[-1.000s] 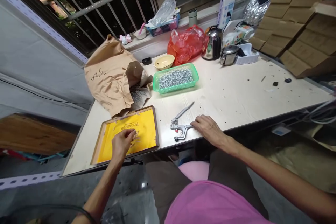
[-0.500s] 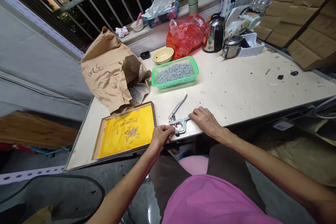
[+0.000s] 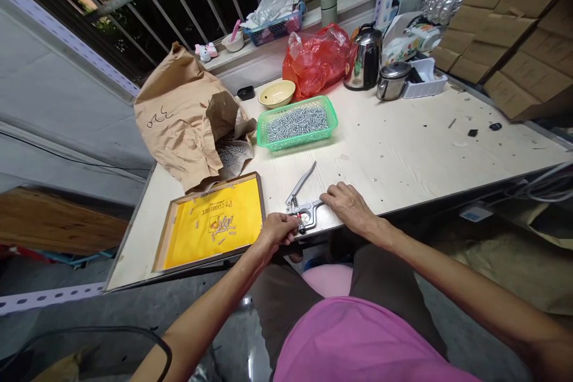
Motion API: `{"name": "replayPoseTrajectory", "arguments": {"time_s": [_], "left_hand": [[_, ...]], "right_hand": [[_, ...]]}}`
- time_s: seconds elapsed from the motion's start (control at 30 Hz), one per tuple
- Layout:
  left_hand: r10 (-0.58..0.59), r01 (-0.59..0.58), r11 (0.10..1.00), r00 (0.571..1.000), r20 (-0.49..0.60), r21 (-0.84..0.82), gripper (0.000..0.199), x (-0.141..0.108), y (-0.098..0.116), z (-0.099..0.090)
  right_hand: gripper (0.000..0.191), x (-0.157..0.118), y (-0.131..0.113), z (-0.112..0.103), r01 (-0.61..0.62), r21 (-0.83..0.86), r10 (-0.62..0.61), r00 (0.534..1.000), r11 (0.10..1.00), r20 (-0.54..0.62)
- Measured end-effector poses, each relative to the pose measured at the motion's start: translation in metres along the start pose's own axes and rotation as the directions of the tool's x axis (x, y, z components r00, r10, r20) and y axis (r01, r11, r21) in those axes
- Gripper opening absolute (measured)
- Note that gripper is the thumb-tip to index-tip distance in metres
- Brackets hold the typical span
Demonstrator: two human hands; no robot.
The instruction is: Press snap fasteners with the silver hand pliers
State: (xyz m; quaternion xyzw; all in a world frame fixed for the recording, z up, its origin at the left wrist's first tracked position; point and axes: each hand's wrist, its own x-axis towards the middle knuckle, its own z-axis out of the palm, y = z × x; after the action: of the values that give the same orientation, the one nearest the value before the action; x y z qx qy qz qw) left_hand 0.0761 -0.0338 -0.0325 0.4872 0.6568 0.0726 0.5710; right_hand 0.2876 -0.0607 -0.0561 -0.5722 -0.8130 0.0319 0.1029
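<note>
The work is looking partway through, in the middle of one cycle at the pliers [image 3: 308, 207]. These are lying flat on the tabletop [image 3: 358, 155] near its front edge, just beside the tray [image 3: 261, 197], with their long lever [image 3: 305, 179] standing apart from the lower grip, so no squeeze is being made at this moment.

The right hand [image 3: 349, 206] is holding the end of the lower grip with curled fingers, apparently steadying it. The left hand [image 3: 280, 230] is pressing thumb and fingers together at the nose of the pliers, next to a red part [image 3: 299, 215]; whether a pin is sitting between the fingertips is too small to tell.

In the tray, a small loose pile of pins [image 3: 222, 225] is resting on the yellow sheet [image 3: 188, 245], with a few others scattered towards the rim. A far larger lot of pins [image 3: 298, 122] is filling much of the green basket [image 3: 299, 143] farther back, and more small metal pieces [image 3: 230, 154] are showing in the mouth of the paper bag [image 3: 174, 125]. Which lots are finished and which are waiting cannot be told, but with pieces lying in all three places, plenty is probably remaining.
</note>
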Motion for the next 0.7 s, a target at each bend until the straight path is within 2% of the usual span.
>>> {"name": "replayPoseTrajectory", "arguments": {"time_s": [0.07, 0.1, 0.23, 0.33, 0.4, 0.47, 0.7], "left_hand": [[-0.016, 0.016, 1.0, 1.0, 0.018, 0.013, 0.032, -0.002, 0.001, 0.001], [-0.021, 0.02, 1.0, 0.999, 0.026, 0.014, 0.032, -0.002, 0.001, 0.001], [-0.03, 0.03, 0.999, 0.999, 0.015, 0.016, 0.033, -0.004, 0.0, 0.003], [-0.043, 0.043, 0.999, 0.999, -0.003, 0.013, 0.034, -0.005, -0.002, 0.005], [-0.057, 0.057, 0.998, 0.998, -0.014, 0.002, 0.033, -0.005, -0.002, 0.006], [-0.062, 0.062, 0.998, 0.998, -0.02, -0.005, 0.032, -0.005, -0.002, 0.007], [-0.06, 0.06, 0.998, 0.998, 0.009, -0.008, 0.036, -0.006, -0.003, 0.006]], "right_hand": [[0.02, 0.003, 0.005, -0.003, 0.026, 0.046, -0.028, 0.999, 0.999, 0.027], [0.026, 0.006, 0.009, -0.005, 0.051, 0.069, -0.053, 0.998, 0.996, 0.037], [0.083, 0.036, 0.026, -0.009, 0.216, 0.088, -0.225, 0.969, 0.972, 0.104], [0.099, 0.067, 0.034, -0.009, 0.331, 0.084, -0.342, 0.913, 0.94, 0.225], [0.1, 0.084, 0.033, -0.009, 0.364, 0.076, -0.37, 0.884, 0.928, 0.286], [0.096, 0.093, 0.03, -0.01, 0.363, 0.057, -0.361, 0.877, 0.93, 0.316], [0.069, 0.087, 0.021, -0.023, 0.345, -0.047, -0.313, 0.893, 0.937, 0.324]]}}
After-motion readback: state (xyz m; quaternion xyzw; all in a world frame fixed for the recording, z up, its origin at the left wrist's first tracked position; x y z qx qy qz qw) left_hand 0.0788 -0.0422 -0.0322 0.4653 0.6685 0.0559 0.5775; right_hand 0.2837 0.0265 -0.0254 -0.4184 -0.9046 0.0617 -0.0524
